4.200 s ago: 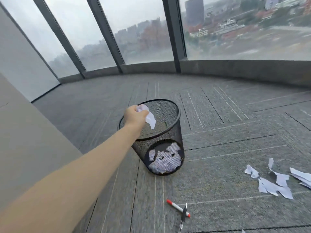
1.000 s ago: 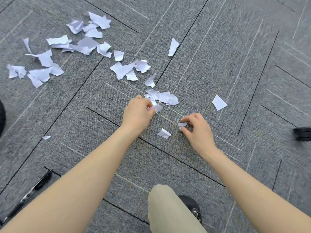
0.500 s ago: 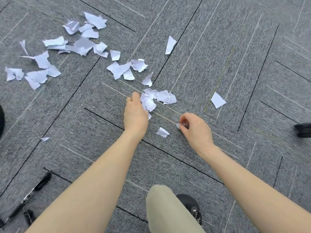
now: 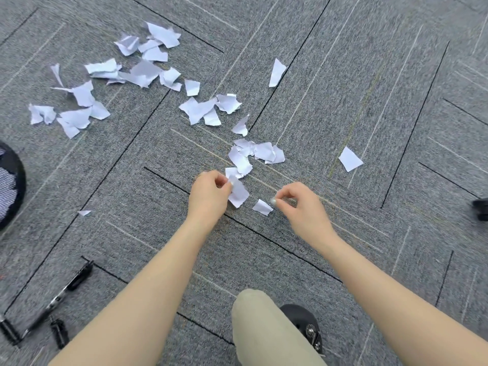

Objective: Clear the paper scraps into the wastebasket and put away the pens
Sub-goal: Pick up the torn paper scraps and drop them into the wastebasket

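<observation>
The left hand [image 4: 208,196] pinches a paper scrap [image 4: 239,194]; the right hand [image 4: 303,207], fingertips pressed together, pinches something tiny beside another scrap [image 4: 262,207] lying between the hands.

grey carpet tiles [image 4: 343,75], khaki trouser knee [image 4: 264,328], black shoe [image 4: 303,323], dark obj at rt edge [image 4: 482,209]

Both forearms bare, no sleeves in view. Khaki trouser leg [image 4: 266,331] at bottom centre. Just right of it, black shoe [image 4: 303,323] with metal studs.
</observation>
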A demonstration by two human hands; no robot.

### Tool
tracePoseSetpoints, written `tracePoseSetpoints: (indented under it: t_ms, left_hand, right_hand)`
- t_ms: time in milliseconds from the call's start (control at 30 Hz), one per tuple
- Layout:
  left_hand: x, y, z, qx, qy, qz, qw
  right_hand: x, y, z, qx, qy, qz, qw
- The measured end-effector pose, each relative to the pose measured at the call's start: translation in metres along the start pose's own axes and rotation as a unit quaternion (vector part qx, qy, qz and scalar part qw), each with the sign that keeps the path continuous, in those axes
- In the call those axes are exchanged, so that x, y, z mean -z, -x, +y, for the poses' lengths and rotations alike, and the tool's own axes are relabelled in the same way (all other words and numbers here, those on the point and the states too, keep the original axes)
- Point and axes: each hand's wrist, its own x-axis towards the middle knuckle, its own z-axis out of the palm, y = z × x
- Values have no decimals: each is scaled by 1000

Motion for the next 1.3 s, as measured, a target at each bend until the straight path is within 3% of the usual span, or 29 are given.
tracePoseSetpoints:
  t_ms: [100, 200, 300, 533, 733, 833, 967, 1200, 1300]
  left_hand:
    - [5, 5, -3, -18, -73, -88, 993]
    - [-1, 13, -7, -95, -186, -69, 976]
    - [-10, 20, -9, -134, -196, -45, 970]
    - [-16, 21, -14, -93, -117, -45, 988]
    - [-4, 12, -7, -177, -253, -101, 946]
    - [5, -3, 5, -191, -228, -70, 952]
    - [15, -36, 27, -162, -183, -4, 970]
    - [-6, -35, 41, -215, -329, -20, 919]
    - [-11, -30, 35, -188, -292, 3, 938]
  right_hand:
    - [-19, 7, -4, 30, 64, -26, 997]
    - [-35, 9, 2, 75, 139, 2, 987]
    - [-41, 11, 3, 103, 130, 20, 986]
    - [-39, 8, -4, 131, 173, -3, 976]
    - [-22, -3, -14, 120, 249, -49, 960]
    - [-4, -22, -21, 85, 154, -63, 982]
    - [15, -73, -39, 46, 24, 46, 998]
    - [0, -99, -39, 38, 139, 45, 989]
    - [-5, -95, -40, 43, 103, 52, 992]
